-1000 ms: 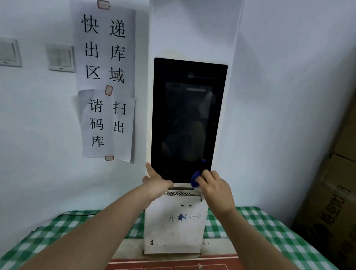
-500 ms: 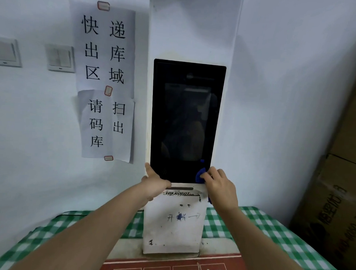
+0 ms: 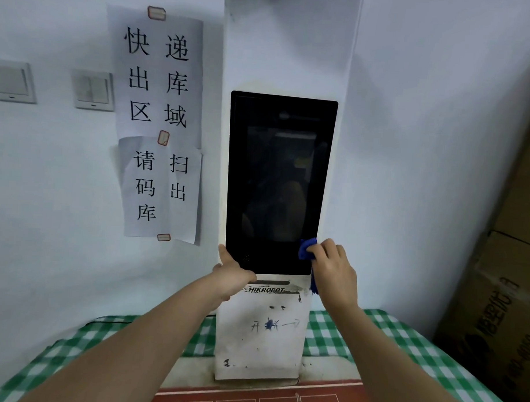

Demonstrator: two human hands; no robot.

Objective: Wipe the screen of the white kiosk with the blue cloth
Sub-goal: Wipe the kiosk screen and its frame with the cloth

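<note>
The white kiosk (image 3: 262,336) stands upright against the wall, and its tall black screen (image 3: 276,183) is dark. My right hand (image 3: 335,268) grips a bunched blue cloth (image 3: 306,249) and presses it on the screen's lower right corner; a bit of cloth hangs below the hand. My left hand (image 3: 232,273) holds the kiosk at the screen's lower left corner, thumb up along the left edge, fingers under the bottom edge.
Paper signs (image 3: 158,119) and two light switches (image 3: 93,89) are on the wall to the left. The kiosk stands on a table with a green checked cloth (image 3: 343,333) and a red sign (image 3: 251,399). Cardboard boxes (image 3: 500,299) are stacked at the right.
My right hand has slid the blue cloth rightward along the bottom of the screen to its right corner. My left hand has stayed in place.
</note>
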